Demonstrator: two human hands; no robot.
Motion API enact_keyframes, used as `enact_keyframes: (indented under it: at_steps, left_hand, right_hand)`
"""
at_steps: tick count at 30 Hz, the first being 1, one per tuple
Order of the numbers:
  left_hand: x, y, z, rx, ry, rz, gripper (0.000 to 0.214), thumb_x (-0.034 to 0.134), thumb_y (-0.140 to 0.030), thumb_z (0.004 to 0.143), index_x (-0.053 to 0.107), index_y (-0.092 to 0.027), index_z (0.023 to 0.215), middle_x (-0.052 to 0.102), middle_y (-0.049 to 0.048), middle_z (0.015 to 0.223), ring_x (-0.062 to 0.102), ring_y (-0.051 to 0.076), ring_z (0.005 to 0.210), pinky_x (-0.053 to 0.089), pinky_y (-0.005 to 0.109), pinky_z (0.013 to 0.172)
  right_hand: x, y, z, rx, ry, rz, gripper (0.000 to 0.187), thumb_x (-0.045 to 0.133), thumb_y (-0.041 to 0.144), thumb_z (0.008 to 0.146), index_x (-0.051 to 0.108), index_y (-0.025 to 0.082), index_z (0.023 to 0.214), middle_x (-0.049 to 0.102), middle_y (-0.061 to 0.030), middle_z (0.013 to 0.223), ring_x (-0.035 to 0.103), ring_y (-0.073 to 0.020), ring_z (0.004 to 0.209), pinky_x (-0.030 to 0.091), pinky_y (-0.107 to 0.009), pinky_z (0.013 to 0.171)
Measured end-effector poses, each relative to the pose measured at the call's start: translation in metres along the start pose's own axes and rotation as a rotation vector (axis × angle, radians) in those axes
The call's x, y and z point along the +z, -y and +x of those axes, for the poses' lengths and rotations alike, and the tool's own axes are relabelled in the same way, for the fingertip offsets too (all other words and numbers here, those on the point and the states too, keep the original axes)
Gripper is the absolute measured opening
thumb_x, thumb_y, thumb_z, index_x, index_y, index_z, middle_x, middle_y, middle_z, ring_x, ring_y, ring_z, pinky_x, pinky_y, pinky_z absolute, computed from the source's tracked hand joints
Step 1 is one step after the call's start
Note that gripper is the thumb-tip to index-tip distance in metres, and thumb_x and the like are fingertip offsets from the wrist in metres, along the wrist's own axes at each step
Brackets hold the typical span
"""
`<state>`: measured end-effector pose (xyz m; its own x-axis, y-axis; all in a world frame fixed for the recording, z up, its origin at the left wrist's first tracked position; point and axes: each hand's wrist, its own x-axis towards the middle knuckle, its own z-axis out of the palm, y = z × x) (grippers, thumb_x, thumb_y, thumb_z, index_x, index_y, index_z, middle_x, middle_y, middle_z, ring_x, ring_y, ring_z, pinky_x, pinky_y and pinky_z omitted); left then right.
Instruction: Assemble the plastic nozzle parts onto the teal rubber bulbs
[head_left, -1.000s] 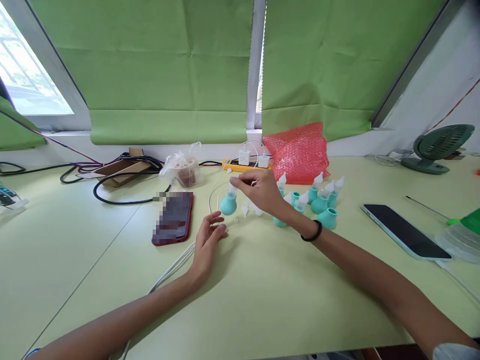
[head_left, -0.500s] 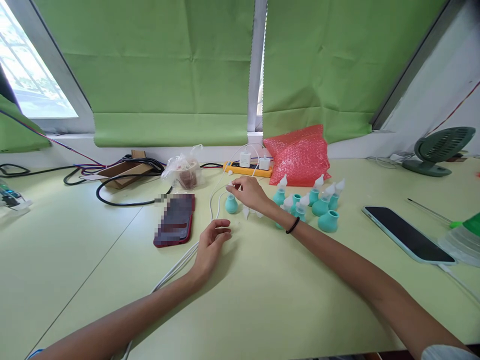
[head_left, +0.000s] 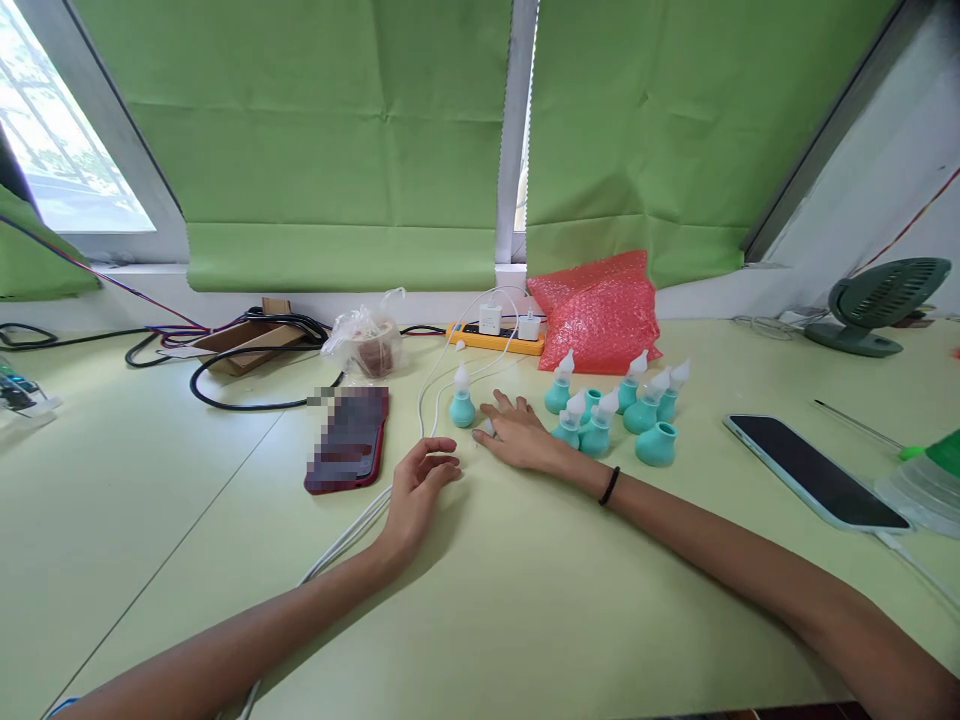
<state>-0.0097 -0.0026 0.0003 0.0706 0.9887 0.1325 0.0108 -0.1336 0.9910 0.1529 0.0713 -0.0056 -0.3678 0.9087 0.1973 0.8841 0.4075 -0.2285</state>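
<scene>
Bulb of teal rubber with a white cone tip [head_left: 461, 400] stands upright on the pale green counter [head_left: 525, 600], just left of the right hand's fingertips and not touching them as far as I can see. The right hand [head_left: 516, 435] lies flat, palm down, fingers spread, gripping nothing. A tiny white plastic piece [head_left: 487, 428] peeks out by its fingers. The left hand [head_left: 418, 487] rests a bit nearer to me, fingers loosely half-curled and empty, right by the white charging cable [head_left: 429, 392].

On the right hand's other side is a bunch of the same teal bulbs [head_left: 600, 425], some with tips and one without. Behind those sits a red bubble-wrap bag [head_left: 600, 310], and a dark red phone [head_left: 349, 438] lies left of the cable.
</scene>
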Motion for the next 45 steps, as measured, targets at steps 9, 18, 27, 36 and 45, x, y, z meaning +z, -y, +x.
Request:
enact_keyframes:
  at_steps: [9,18,27,36,45]
  left_hand:
    - [0.000,0.005,0.007,0.105,0.047,0.210,0.024,0.048,-0.017,0.068,0.056,-0.016,0.092,0.059,0.0082,0.099,0.054,0.021,0.094,0.044,0.034,0.079]
    - [0.001,0.002,0.004,0.516,0.333,0.973,0.017,0.046,-0.013,0.078,0.061,-0.015,0.086,0.064,0.0077,0.088,0.057,0.019,0.084,0.046,0.029,0.074]
    - [0.001,-0.002,0.011,0.485,0.319,1.541,0.033,0.031,-0.030,0.087,0.057,-0.013,0.075,0.061,0.0076,0.057,0.058,0.019,0.050,0.030,0.023,0.042]
    - [-0.005,-0.027,0.008,0.472,0.636,1.320,0.024,0.052,-0.040,0.071,0.056,-0.017,0.072,0.054,-0.0019,0.045,0.051,0.013,0.043,0.032,0.021,0.045]
    - [-0.010,-0.029,0.013,0.432,0.845,1.099,0.016,0.049,-0.008,0.062,0.060,-0.017,0.070,0.061,-0.0014,0.056,0.052,0.010,0.049,0.038,0.018,0.050]
  right_hand:
    - [-0.004,0.012,-0.037,-0.203,-0.047,-0.004,0.031,0.042,0.034,0.082,0.052,0.019,0.108,0.044,-0.0104,0.118,0.038,-0.0227,0.107,0.035,-0.038,0.088]
    - [-0.008,-0.002,-0.070,-0.396,-0.133,0.235,0.045,0.054,0.029,0.074,0.045,0.012,0.114,0.042,-0.0156,0.121,0.036,-0.0243,0.114,0.035,-0.041,0.094]
    - [-0.009,-0.015,-0.075,-0.310,-0.127,0.248,0.043,0.040,0.011,0.078,0.037,0.015,0.121,0.037,-0.0131,0.127,0.031,-0.0216,0.121,0.033,-0.042,0.098]
    - [-0.002,-0.016,-0.071,-0.264,-0.252,0.310,0.033,0.042,0.008,0.077,0.044,0.018,0.109,0.055,-0.0078,0.100,0.050,-0.0202,0.096,0.044,-0.038,0.083]
    - [-0.004,-0.016,-0.070,-0.336,-0.323,0.334,0.023,0.044,0.008,0.077,0.050,0.018,0.096,0.056,-0.0064,0.089,0.051,-0.0195,0.087,0.046,-0.036,0.075]
